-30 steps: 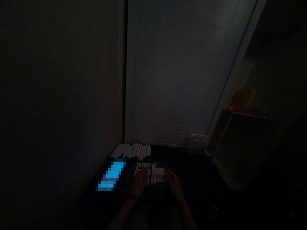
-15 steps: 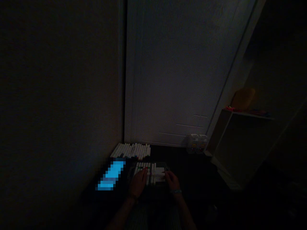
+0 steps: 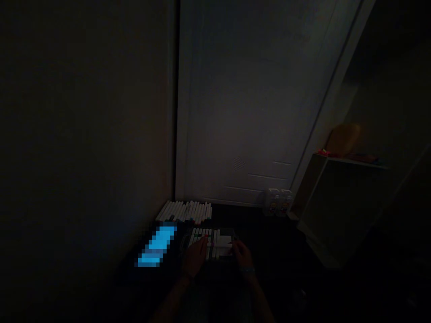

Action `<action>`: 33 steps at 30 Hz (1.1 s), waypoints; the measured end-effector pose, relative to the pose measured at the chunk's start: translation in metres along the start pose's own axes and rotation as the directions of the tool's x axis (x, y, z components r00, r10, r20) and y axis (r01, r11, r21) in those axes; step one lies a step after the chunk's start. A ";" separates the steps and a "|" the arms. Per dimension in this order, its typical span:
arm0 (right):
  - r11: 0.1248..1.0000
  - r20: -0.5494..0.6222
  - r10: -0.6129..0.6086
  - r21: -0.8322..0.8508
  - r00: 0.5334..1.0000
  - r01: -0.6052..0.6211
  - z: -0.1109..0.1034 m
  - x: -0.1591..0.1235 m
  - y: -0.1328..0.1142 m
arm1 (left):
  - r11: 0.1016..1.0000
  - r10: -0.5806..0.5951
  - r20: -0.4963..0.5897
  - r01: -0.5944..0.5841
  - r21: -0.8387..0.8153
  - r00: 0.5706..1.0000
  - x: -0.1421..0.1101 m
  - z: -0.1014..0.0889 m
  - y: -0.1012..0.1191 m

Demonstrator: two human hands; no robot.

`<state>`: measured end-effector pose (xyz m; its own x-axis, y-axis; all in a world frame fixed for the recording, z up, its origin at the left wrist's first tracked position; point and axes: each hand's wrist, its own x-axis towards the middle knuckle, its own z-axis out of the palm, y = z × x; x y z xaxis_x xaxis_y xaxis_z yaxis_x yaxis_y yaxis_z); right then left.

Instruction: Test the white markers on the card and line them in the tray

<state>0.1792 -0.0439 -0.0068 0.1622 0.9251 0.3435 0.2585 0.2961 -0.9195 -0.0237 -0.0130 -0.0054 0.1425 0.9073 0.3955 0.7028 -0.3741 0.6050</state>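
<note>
A white marker [image 3: 222, 245] lies crosswise between my hands, with a purplish band near its left end. My left hand [image 3: 196, 255] is closed on that left end, and my right hand [image 3: 243, 255] pinches the other. Beneath it, a row of white markers [image 3: 201, 232] with coloured bands, some green and red, stands side by side in a clear case [image 3: 232, 232]. A pale blank patch [image 3: 225, 239] shows at the right side of the case. The scene is very dark, so fine finger detail is hard to make out.
Many more white markers [image 3: 183, 211] lie in a row at the back left of the dark table [image 3: 276, 246]. A glowing, pixelated blue screen [image 3: 157, 246] is at the left. Two clear containers [image 3: 279, 202] stand at the back right, near a shelf unit [image 3: 336, 202].
Both hands stay nearly in place, still holding the marker crosswise above the case. The picture has shifted very slightly.
</note>
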 end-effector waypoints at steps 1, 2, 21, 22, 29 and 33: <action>1.000 0.005 0.004 0.004 1.000 -0.004 0.000 0.000 0.000 | 1.000 -0.005 -0.001 0.005 -0.003 1.000 0.000 0.001 -0.001; 1.000 0.007 0.010 0.009 1.000 -0.010 -0.001 0.000 -0.001 | 1.000 -0.012 -0.006 0.012 -0.004 1.000 0.001 0.002 -0.002; 0.996 -0.003 0.055 0.073 0.998 -0.055 0.000 0.000 0.003 | 0.999 -0.021 0.025 0.022 -0.044 0.999 -0.001 -0.010 0.014; 0.996 -0.005 0.053 0.075 0.999 -0.052 0.000 0.000 0.003 | 0.999 -0.023 0.012 0.024 -0.037 1.000 -0.001 -0.008 0.012; 0.998 -0.001 0.018 0.065 1.000 -0.018 -0.001 -0.001 0.000 | 0.999 -0.043 0.046 0.044 -0.005 0.998 0.000 -0.005 0.007; 0.998 0.013 0.024 0.062 1.000 -0.025 -0.001 0.000 0.004 | 1.000 -0.028 0.020 0.028 -0.009 0.999 -0.001 -0.005 0.006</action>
<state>0.1809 -0.0432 -0.0102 0.1560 0.9351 0.3183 0.1948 0.2869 -0.9380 -0.0229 -0.0172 0.0019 0.1365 0.9211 0.3646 0.7001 -0.3500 0.6224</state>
